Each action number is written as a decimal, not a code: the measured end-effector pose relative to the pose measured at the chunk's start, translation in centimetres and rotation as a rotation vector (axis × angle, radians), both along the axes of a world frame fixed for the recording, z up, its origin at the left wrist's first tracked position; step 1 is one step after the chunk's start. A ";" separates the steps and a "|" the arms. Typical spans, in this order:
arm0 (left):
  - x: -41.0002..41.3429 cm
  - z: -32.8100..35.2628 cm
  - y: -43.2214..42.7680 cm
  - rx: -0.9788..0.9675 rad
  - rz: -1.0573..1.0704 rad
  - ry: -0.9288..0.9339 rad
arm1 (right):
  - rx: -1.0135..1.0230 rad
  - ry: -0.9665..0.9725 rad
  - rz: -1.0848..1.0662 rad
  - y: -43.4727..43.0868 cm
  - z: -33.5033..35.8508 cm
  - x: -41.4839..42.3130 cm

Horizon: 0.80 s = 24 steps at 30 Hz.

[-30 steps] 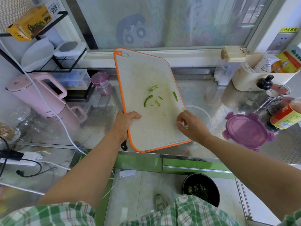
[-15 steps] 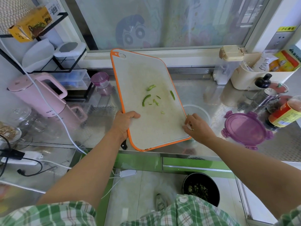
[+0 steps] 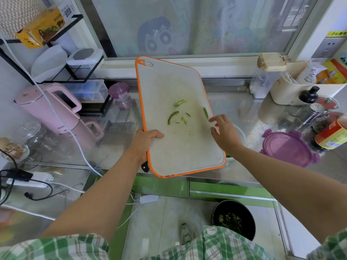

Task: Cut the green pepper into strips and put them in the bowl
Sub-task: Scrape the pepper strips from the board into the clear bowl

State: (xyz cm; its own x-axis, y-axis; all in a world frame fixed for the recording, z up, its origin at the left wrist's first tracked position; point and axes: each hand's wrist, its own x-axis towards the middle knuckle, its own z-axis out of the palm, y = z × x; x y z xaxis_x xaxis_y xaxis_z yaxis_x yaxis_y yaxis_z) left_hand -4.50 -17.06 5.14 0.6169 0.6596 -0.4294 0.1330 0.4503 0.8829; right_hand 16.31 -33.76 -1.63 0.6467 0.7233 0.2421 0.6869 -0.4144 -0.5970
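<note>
One pink kettle [image 3: 47,107] stands at the far left of the steel counter [image 3: 244,113], with a white power strip [image 3: 28,180] lower down in front of it. Further right, a small purple-lidded jar [image 3: 120,94] sits near the back.

Your left hand [image 3: 144,145] clasps the left edge of the orange-rimmed cutting board [image 3: 180,151], thumb on top and fingers curled underneath. You are holding the board at a slant, its hanging-hole end pointing toward the window. A small black piece pokes out below the hand; what it is cannot be told.

A few green pepper strips [image 3: 172,117] and smaller scraps lie scattered on the middle of the board, with one strip close to its right edge.

Your right hand [image 3: 223,135] is over that right edge, fingers spread and loose, holding nothing; the forefinger tip is just beside the edge strip.

Behind this hand, the clear bowl [image 3: 242,132] rests on the counter, mostly covered by the hand and the board's lower right corner. A bit of green shows beneath that corner.

Right of the bowl lies a purple lid [image 3: 287,149], and a red-labelled bottle [image 3: 332,136] stands at the far right.
</note>
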 end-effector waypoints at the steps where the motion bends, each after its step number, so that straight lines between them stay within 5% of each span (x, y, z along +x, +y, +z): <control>1: -0.1 0.0 0.0 -0.006 -0.005 0.007 | 0.046 0.029 -0.032 1.0 0.5 0.2; 14: -0.3 0.6 0.5 -0.023 -0.013 0.014 | -0.050 0.094 -0.080 2.3 0.0 0.5; 22: -0.5 0.7 0.4 0.000 -0.007 0.004 | -0.364 0.089 -0.321 -1.1 -1.4 0.1; 24: -0.5 0.7 0.4 -0.001 -0.001 0.007 | -0.302 0.073 -0.336 -0.6 -0.5 -0.2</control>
State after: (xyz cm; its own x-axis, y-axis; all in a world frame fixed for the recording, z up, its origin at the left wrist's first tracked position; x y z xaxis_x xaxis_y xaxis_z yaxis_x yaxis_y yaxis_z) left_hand -4.97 -16.62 5.84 0.6146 0.6585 -0.4343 0.1397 0.4510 0.8815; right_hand 16.12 -34.39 -2.17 0.8653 0.5013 -0.0021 0.4451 -0.7702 -0.4567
